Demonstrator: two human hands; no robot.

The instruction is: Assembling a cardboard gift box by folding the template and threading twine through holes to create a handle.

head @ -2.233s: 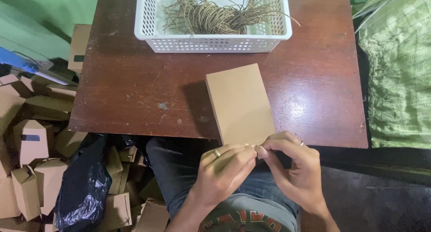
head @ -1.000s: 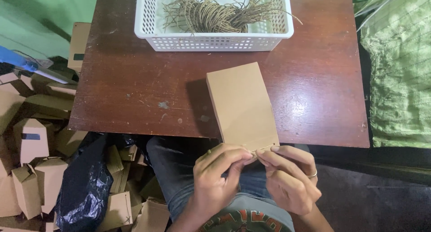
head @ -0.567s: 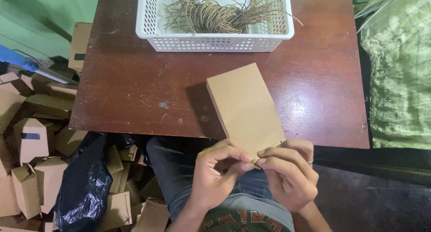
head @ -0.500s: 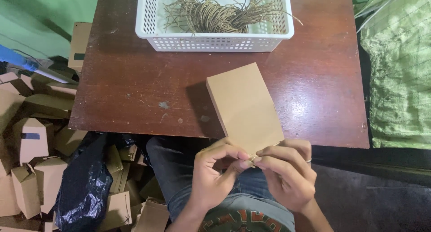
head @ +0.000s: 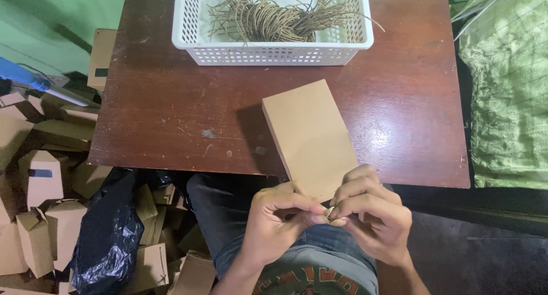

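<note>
Fingers (head: 311, 206) of both hands pinching near end of cardboard box (head: 311, 136), above lap

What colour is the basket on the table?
White, a plastic lattice basket, clearest in the head view.

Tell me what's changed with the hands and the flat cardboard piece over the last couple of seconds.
The left hand and right hand have closed in, fingertips now pinching together at the near end of the flat cardboard piece, which has barely shifted. The white basket of twine and the wooden table stayed put.
</note>
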